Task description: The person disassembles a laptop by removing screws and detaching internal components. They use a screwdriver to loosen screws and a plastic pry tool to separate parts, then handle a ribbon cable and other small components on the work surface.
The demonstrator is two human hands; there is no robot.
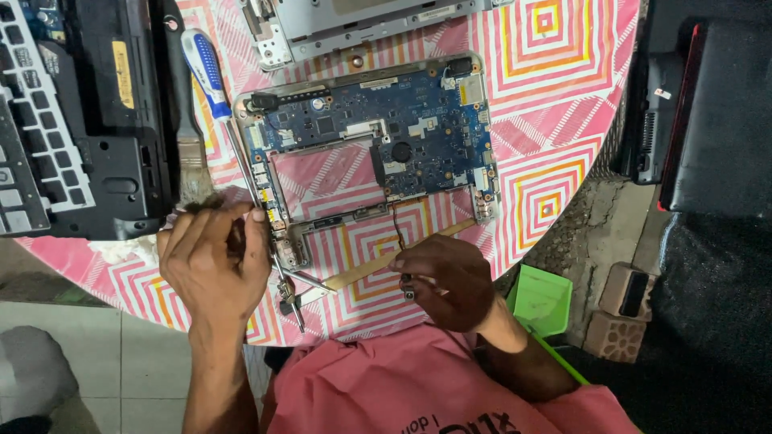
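A blue laptop circuit board point(402, 120) sits in a silver metal frame point(322, 221) on a round table with a pink patterned cloth point(547, 96). My left hand point(213, 261) is closed at the frame's lower left corner, fingers pinching its edge. My right hand point(446, 277) pinches the end of a thin black wire point(397, 225) that runs down from the board. A tan flat stick point(366, 269) lies slanted under my right fingers. A screwdriver with a blue and white handle point(205, 68) lies beside the board, its shaft pointing toward my left hand. Metal tips point(293, 309) stick out below that hand.
A black laptop base with a keyboard point(80, 120) fills the table's left side. A paintbrush point(189, 149) lies next to it. A grey metal laptop part point(362, 24) is at the far edge. Right of the table stand black laptops point(708, 112), a green tray point(540, 299) and bricks point(615, 333).
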